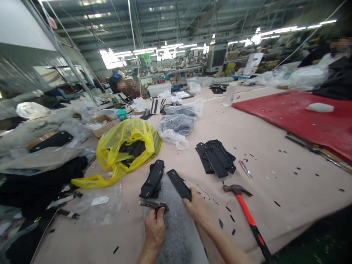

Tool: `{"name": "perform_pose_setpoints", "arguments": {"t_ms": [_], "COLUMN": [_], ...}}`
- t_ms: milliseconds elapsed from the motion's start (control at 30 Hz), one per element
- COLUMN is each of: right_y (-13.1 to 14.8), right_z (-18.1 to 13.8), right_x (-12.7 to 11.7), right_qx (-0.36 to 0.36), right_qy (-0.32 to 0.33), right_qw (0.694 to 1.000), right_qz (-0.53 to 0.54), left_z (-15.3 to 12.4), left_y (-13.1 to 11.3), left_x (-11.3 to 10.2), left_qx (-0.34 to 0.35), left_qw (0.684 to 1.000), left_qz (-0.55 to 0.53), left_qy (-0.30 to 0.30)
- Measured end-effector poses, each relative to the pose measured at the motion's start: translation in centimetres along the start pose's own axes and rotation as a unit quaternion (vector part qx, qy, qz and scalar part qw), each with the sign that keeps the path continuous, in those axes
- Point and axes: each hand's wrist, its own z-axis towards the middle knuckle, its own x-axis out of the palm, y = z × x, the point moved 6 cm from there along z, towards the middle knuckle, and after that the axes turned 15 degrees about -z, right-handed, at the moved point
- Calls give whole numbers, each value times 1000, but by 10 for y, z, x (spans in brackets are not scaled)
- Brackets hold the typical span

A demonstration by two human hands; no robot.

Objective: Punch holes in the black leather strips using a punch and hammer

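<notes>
a flat, black, rectangular strip [178, 183] is being held by its near end in the right hand [194, 203], probably so that most of its face is being left uncovered. it is being kept over or along the edge of a long, grey, speckled slab [178, 231]; whether the slab is being touched cannot be told. a narrow, dark, glossy-sided object [150, 202] is being pinched crosswise between the thumb and fingers of the left hand [154, 227], seemingly for a light, steerable hold. a stack of similar black strips [152, 179] is being kept just beyond the left hand, and a fanned pile of black strips [216, 157] is being kept further right, perhaps so that two lots are being held apart within reach. a claw hammer with a red and black handle [249, 214] is being left to the right on the pinkish table covering [275, 172], its handle being turned towards the worker, likely for easy grasping. the right forearm is being slanted inward from the lower right, the thumb being pressed against the strip; the left forearm is being angled steeply upward, fingers being curled.
</notes>
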Motion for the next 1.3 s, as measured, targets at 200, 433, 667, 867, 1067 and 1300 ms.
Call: {"name": "perform_pose_setpoints", "arguments": {"t_ms": [200, 433, 667, 867, 1067, 1300], "right_y": [-61, 29, 179, 196, 199, 132], "right_z": [50, 68, 53, 52, 68, 90], "right_x": [-59, -82, 16, 29, 8, -87], "right_qx": [76, -138, -336, -388, -391, -294], "right_qy": [-70, -217, -13, 17, 15, -94], "right_qw": [994, 959, 917, 878, 870, 921], "right_qz": [-45, -122, -215, -279, -300, -237], "left_z": [-3, -4, -9, -6, -3, -1], "left_y": [4, 8, -2, -1, 6, 6], "left_x": [1, 7, 7, 7, 5, 2], "left_qx": [-16, -19, 22, 17, -23, -48], "left_qw": [998, 998, 997, 998, 998, 997], "left_qz": [-53, -53, -54, -55, -46, -63], "left_qy": [1, 31, 53, 41, 22, 13]}}
